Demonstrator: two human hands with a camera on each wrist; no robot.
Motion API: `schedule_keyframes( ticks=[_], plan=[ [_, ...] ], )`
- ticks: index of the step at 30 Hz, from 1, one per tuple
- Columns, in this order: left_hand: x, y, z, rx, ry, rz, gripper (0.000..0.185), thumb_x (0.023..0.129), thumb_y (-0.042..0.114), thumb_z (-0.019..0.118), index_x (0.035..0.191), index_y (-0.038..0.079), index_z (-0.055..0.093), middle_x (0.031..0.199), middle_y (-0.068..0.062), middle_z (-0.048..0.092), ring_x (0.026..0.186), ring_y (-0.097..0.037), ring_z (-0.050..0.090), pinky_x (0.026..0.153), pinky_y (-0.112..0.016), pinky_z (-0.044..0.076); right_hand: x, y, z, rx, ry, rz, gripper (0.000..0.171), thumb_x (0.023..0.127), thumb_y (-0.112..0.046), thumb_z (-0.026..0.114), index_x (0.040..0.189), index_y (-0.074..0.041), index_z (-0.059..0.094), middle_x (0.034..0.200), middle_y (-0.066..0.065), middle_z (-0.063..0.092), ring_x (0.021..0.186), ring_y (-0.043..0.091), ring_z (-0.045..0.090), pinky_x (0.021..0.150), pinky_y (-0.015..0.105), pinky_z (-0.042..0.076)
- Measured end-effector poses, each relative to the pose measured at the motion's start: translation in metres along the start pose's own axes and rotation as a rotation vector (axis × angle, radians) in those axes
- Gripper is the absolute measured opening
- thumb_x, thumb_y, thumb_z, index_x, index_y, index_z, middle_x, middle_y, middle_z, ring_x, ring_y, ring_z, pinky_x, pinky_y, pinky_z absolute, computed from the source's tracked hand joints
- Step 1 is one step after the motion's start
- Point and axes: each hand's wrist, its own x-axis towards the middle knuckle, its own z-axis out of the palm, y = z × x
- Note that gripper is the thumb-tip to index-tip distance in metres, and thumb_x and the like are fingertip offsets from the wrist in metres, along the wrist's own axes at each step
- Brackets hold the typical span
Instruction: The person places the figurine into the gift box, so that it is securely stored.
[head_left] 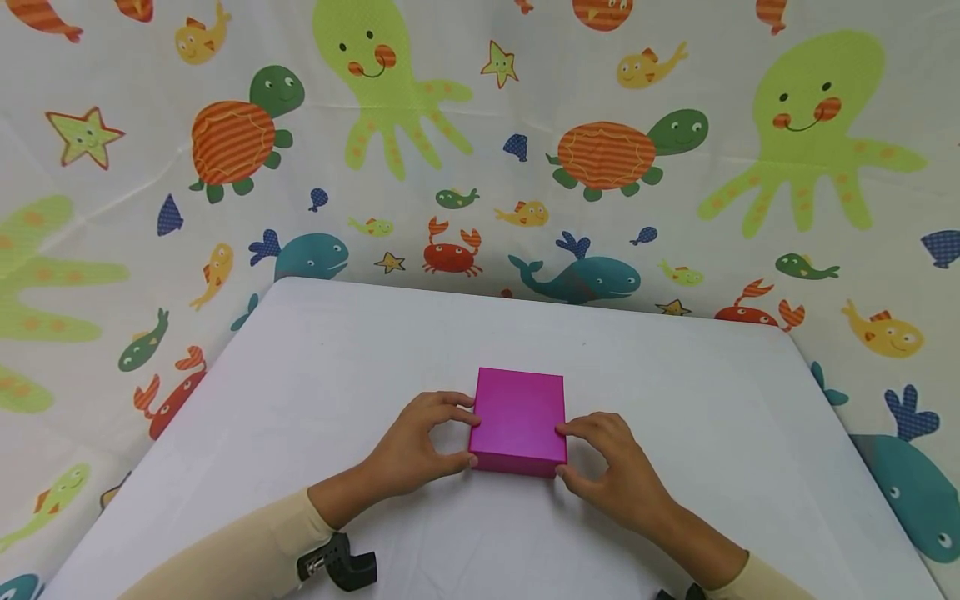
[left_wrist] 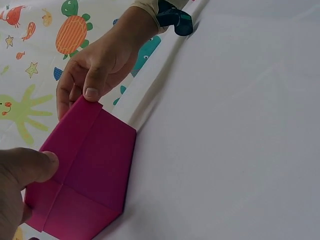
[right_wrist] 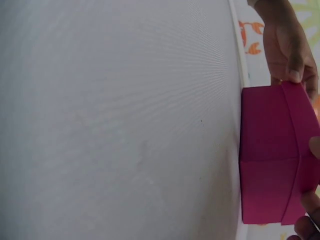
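A magenta lidded box (head_left: 519, 415) sits on the white table, its lid (left_wrist: 70, 140) a little wider than its base (right_wrist: 267, 130). At the box's left side my left hand (head_left: 411, 443) pinches the lid, thumb at the near corner and fingertips farther along the edge. My right hand (head_left: 624, 473) grips the opposite side in the same way, thumb low at the near right corner. Both wrist views show the lid's rim overlapping the base, with thumbs pressed on the rim. The inside of the box is hidden.
The white table (head_left: 360, 350) stretches out around the box. Behind it hangs a white cloth (head_left: 420, 208) printed with sea animals. A black wrist mount (head_left: 341, 562) is strapped by the left sleeve (head_left: 247, 542).
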Motion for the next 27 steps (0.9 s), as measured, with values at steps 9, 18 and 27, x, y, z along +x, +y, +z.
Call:
schedule_keyframes(
  ticks=[9, 18, 27],
  plan=[
    [0.0011, 0.0004, -0.0003, 0.025, -0.012, -0.016, 0.045, 0.078, 0.021, 0.092, 0.119, 0.028, 0.074, 0.137, 0.010, 0.059, 0.134, -0.021, 0.047, 0.103, -0.052, 0.047, 0.0008, 0.0007, -0.0008, -0.001, -0.031, 0.023, 0.052, 0.078, -0.016, 0.091, 0.124, -0.025, 0.070, 0.122, -0.014, 0.061, 0.122, 0.016, 0.050, 0.093, 0.045, 0.055],
    [0.0007, 0.0002, 0.0008, 0.043, -0.022, -0.038, 0.045, 0.077, 0.020, 0.092, 0.119, 0.027, 0.074, 0.136, 0.010, 0.060, 0.133, -0.022, 0.048, 0.104, -0.054, 0.044, 0.0008, 0.0034, 0.0005, -0.003, -0.053, 0.021, 0.051, 0.078, -0.017, 0.091, 0.125, -0.025, 0.071, 0.121, -0.015, 0.061, 0.120, 0.014, 0.050, 0.093, 0.042, 0.055],
    [0.0003, -0.0014, 0.0014, 0.058, -0.027, -0.032, 0.045, 0.077, 0.020, 0.092, 0.118, 0.027, 0.073, 0.136, 0.010, 0.060, 0.132, -0.021, 0.048, 0.105, -0.054, 0.044, 0.0014, 0.0038, -0.0012, -0.012, -0.062, 0.017, 0.051, 0.078, -0.017, 0.091, 0.125, -0.024, 0.071, 0.121, -0.015, 0.061, 0.120, 0.014, 0.050, 0.092, 0.041, 0.055]
  ],
)
